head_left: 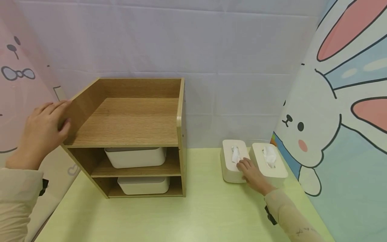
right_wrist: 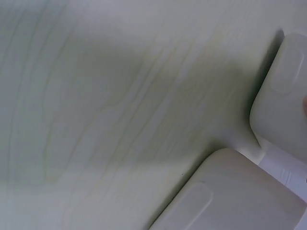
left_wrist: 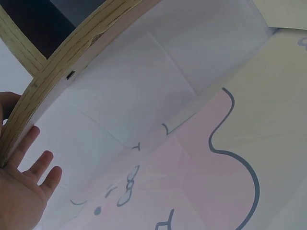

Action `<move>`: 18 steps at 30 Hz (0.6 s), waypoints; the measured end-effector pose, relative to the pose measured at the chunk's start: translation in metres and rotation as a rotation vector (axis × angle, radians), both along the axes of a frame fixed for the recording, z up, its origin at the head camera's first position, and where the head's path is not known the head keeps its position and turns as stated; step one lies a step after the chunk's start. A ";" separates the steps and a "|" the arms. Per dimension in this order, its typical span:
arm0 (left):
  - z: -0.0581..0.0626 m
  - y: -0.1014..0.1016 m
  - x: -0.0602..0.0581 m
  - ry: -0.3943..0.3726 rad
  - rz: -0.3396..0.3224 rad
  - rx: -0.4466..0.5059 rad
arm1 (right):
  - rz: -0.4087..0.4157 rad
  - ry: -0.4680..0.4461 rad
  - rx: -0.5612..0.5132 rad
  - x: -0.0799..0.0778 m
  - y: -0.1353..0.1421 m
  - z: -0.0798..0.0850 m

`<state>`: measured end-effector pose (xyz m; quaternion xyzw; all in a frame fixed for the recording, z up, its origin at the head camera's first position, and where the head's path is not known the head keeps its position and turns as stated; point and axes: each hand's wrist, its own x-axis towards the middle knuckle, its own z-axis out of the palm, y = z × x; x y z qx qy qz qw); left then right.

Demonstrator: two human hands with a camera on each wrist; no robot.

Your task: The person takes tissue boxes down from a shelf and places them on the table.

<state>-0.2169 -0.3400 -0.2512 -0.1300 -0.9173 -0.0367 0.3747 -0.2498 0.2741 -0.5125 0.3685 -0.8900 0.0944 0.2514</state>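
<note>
A wooden shelf unit (head_left: 136,121) stands on the left of the table. My left hand (head_left: 45,129) holds the upper edge of its left side panel (left_wrist: 53,81), thumb on the inner face and fingers outside. In the left wrist view the fingers (left_wrist: 29,167) lie along the panel's outer face. On the right, my right hand (head_left: 252,174) touches the front right part of a white tissue box (head_left: 228,163), its fingertips over the top. A tissue pokes from the box's slot. In the right wrist view only a bit of a finger shows against the box (right_wrist: 283,105).
A second white tissue box (head_left: 276,169) stands close to the right of the first. White bins sit in the shelf's middle (head_left: 136,158) and lower (head_left: 145,186) compartments. The pale green table (head_left: 196,215) meets a white cloth backdrop (head_left: 205,50) and a rabbit-printed cloth (head_left: 314,134).
</note>
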 end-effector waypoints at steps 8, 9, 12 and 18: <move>-0.002 -0.001 0.000 -0.017 -0.002 0.003 | -0.005 0.023 0.010 0.001 0.002 -0.004; -0.002 -0.001 0.000 -0.019 -0.001 0.002 | -0.005 0.023 0.009 0.002 0.002 -0.003; -0.002 -0.002 0.000 -0.013 -0.005 0.002 | -0.003 0.021 0.012 0.002 0.002 -0.003; -0.002 -0.003 -0.001 -0.006 -0.010 0.009 | -0.013 -0.003 0.025 0.001 0.001 -0.001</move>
